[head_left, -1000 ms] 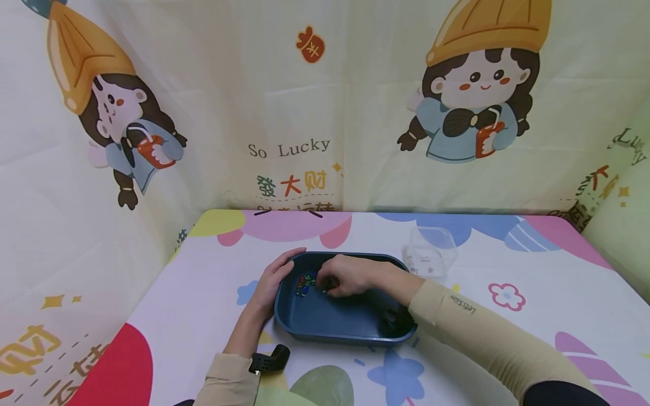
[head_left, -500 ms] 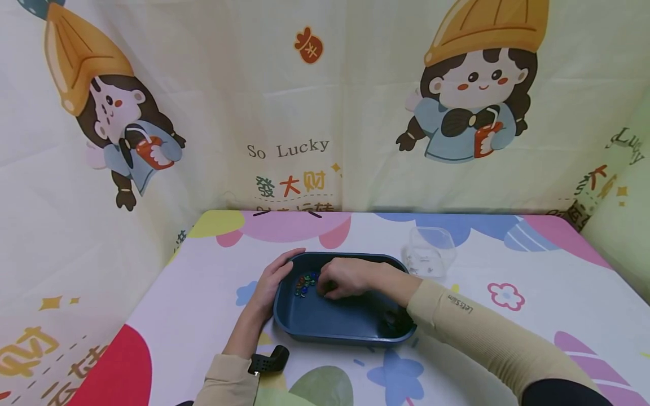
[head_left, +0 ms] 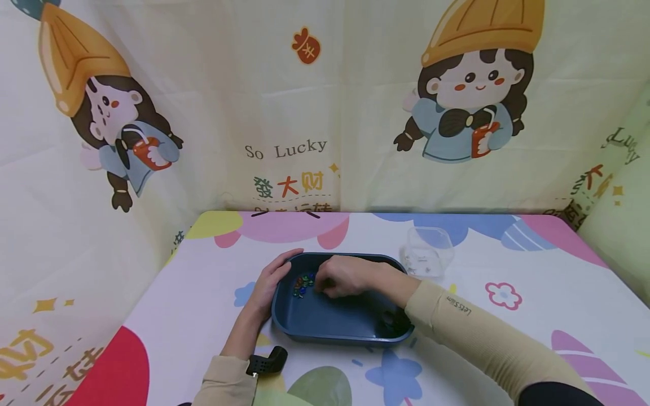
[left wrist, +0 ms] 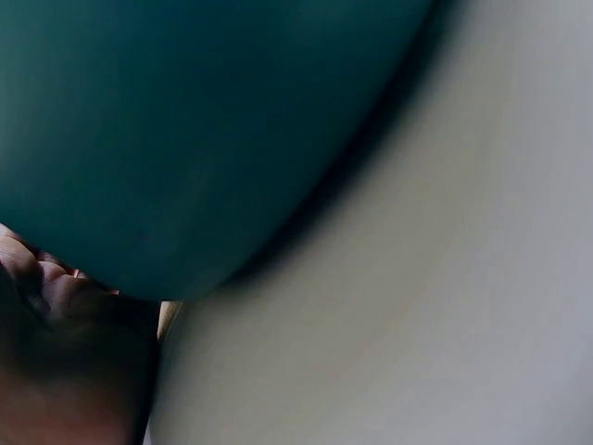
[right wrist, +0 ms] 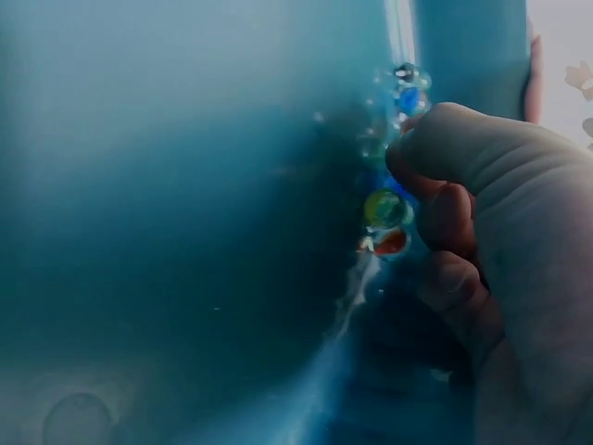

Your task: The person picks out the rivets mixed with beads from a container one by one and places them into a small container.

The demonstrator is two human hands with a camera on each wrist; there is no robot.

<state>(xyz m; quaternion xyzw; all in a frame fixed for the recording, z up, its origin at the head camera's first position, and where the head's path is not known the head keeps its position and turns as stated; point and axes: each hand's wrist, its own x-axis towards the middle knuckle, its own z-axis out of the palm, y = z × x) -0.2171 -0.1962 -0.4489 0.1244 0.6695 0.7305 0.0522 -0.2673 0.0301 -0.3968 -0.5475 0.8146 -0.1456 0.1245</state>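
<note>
In the head view, a dark blue tray (head_left: pixel 332 321) with rounded corners stands on the table. A cluster of small coloured glass marbles (head_left: pixel 303 285) lies near its left end. My right hand (head_left: pixel 345 276) reaches down into the tray just right of that cluster, fingers curled. The right wrist view shows its thumb (right wrist: pixel 445 139) and bent fingertips pinching at marbles (right wrist: pixel 384 209) in green, yellow, blue and red. My left hand (head_left: pixel 266 285) rests along the tray's left side, fingers extended toward the far left corner. In the left wrist view, the tray's outer wall (left wrist: pixel 213 139) fills the upper left.
Behind the tray's right end stands a clear plastic box (head_left: pixel 431 248) with small clear pieces visible at its bottom. A patterned cloth (head_left: pixel 472 349) covers the table, and a printed curtain (head_left: pixel 365 113) hangs behind it. A black band (head_left: pixel 267 361) circles the left wrist.
The right hand stays beside the marbles, with only slight finger movement. The left hand keeps its place on the tray, and the whole view shifts slightly left.
</note>
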